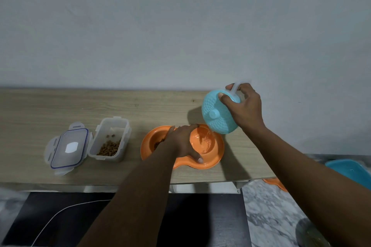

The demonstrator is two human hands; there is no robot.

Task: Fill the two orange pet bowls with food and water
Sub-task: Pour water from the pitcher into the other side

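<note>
Firstly, at the left of the wooden table (60, 106) lies a clear lid (68, 147) with a blue seal, and just beside it stands its open box (111, 138) with brown dry food (109, 147) at the bottom. Near the middle sits the orange double bowl (216, 152), close to the front edge of the table. Its left bowl (154, 136) has some dry food in it (mostly hidden by the arm), and its right bowl (202, 142) holds water. The left hand (182, 140) lies across the part between the two bowls, with fingers spread and fairly straight, pressing on the rim. Above the right bowl a blue jug (216, 114) is tilted toward it. The right hand (247, 106) grips this jug, fingers curled round the clear handle and the thumb on the blue lid. At the far right, lower than the table, a blue tub (349, 170) is partly in view.
</note>
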